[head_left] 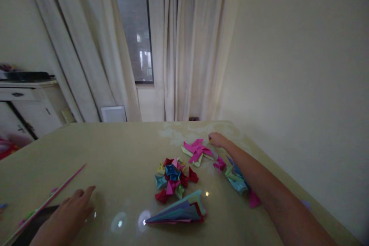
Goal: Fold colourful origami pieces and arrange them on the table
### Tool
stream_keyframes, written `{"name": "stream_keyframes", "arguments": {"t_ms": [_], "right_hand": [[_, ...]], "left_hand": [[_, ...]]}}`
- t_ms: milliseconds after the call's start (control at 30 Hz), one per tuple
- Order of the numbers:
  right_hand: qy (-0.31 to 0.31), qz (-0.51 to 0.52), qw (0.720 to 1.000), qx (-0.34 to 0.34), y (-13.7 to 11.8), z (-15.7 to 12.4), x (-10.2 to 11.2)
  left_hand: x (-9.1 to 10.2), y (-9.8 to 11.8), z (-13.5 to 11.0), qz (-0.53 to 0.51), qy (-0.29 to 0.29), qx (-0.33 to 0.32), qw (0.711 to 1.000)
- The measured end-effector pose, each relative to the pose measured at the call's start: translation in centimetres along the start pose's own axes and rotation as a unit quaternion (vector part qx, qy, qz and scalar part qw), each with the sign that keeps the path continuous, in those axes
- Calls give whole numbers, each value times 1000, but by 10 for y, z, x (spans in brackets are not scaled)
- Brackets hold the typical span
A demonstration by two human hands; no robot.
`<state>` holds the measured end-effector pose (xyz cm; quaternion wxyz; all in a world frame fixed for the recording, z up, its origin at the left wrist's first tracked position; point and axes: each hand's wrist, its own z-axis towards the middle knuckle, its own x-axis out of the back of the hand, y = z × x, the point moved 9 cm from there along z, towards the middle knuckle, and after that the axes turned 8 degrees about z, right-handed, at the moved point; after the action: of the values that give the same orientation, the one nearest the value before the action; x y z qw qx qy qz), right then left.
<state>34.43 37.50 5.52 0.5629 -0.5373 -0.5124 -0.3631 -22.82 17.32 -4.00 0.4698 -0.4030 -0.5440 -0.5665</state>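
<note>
My left hand (72, 211) is low at the left, its fingers stretched out and nothing visible in them. Beside it runs a long thin pink and green stick (60, 189), and a black object (39, 221) shows partly under the hand. My right hand (218, 140) reaches far across the table with its fingers pressed together; a tiny yellowish bit shows there, too small to name. Just left of that hand lies a pink and pale green folded-paper pinwheel (197, 150). Below my right forearm are more folded paper pieces (236, 180), partly hidden by the arm.
A cluster of multicoloured folded paper pieces (172, 173) sits mid-table, with a fan-like stack of folded paper (180, 211) in front. The glossy table (121, 150) meets a wall (302, 84) on the right. Curtains (196, 46) hang behind; a white cabinet (43, 100) stands left.
</note>
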Motion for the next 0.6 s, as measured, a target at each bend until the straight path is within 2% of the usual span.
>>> {"name": "stream_keyframes", "arguments": {"t_ms": [67, 133, 267, 367, 433, 500, 600], "right_hand": [[14, 8, 1000, 20, -12, -4, 19], [31, 26, 998, 55, -32, -12, 39], [45, 93, 982, 159, -97, -45, 59], [79, 147, 963, 211, -143, -82, 63], [123, 182, 949, 225, -166, -110, 67], [132, 259, 924, 250, -185, -137, 68], [72, 448, 843, 290, -207, -167, 65]], "left_hand": [[9, 14, -3, -10, 9, -8, 1000], [23, 41, 0, -50, -5, -18, 999], [69, 136, 12, -200, -42, -96, 974], [112, 206, 16, -316, -15, -165, 934], [131, 239, 15, -378, 0, -197, 904], [142, 261, 10, -425, 6, -217, 879], [143, 282, 1, -464, -12, -246, 851]]}}
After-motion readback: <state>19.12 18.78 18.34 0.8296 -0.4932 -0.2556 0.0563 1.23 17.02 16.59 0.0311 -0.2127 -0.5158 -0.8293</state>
